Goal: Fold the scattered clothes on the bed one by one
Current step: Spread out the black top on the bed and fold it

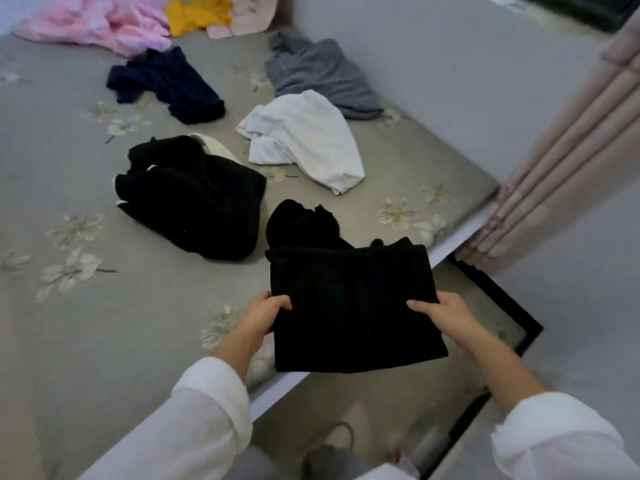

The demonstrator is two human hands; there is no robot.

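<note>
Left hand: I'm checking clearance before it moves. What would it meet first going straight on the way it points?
The folded black garment that the left hand grips; beyond it, probably the small crumpled black garment on the bed, though depth is unclear.

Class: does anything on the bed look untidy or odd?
Navy clothes, grey top, white top, big black heap and small black heap lie crumpled on the bed; only the black piece in left hand and right hand is folded.

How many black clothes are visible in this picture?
3: a folded black garment gripped by left hand and right hand; a crumpled black piece behind it; a larger black heap with white trim, farther left. Others may be hidden.
</note>
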